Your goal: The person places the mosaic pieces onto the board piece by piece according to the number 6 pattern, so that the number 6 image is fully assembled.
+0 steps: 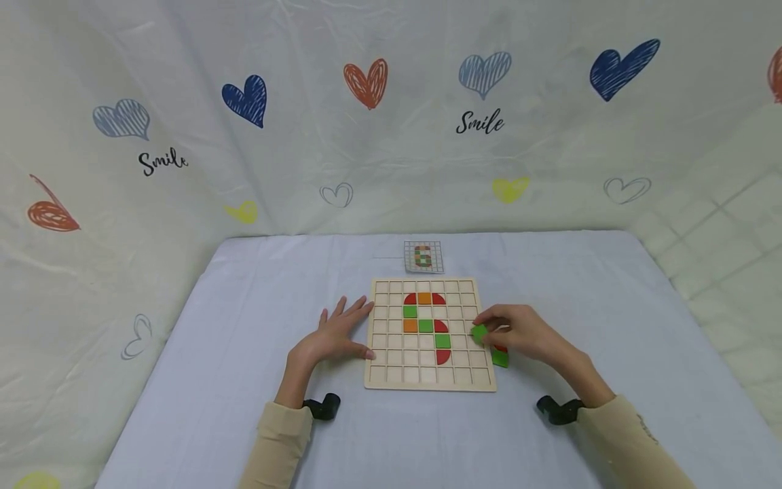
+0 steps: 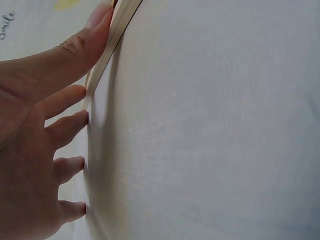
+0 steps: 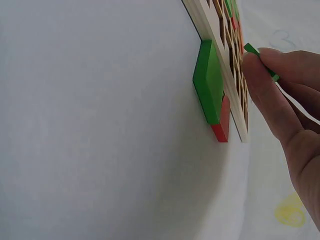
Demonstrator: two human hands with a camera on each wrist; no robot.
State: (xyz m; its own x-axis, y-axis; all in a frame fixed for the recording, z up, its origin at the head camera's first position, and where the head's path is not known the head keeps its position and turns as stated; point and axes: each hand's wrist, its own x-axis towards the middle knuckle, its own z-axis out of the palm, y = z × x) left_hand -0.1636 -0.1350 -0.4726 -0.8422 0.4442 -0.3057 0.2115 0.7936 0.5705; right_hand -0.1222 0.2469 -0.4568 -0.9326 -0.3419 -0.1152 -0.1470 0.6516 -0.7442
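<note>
A wooden grid board [image 1: 391, 375] lies mid-table, with red, orange and green tiles set in some of its squares, such as a green tile [image 1: 410, 312] and an orange tile [image 1: 411, 326]. My left hand [image 1: 332, 337] rests at the board's left edge, fingers spread, its thumb touching the wooden rim [image 2: 121, 25]. Over the board's right edge my right hand [image 1: 519, 331] pinches a green tile [image 1: 478, 333] between thumb and fingers. Below that hand, beside the board, lie another green tile [image 3: 209, 82] and a red tile [image 3: 221, 122], the red one partly hidden.
Behind the board lies a small pattern card [image 1: 423, 257] with a coloured grid figure. White cloth [image 1: 256, 299] covers the table. A pale curtain printed with hearts hangs at the back. Each wrist wears a black camera, such as the right wrist camera [image 1: 559, 410].
</note>
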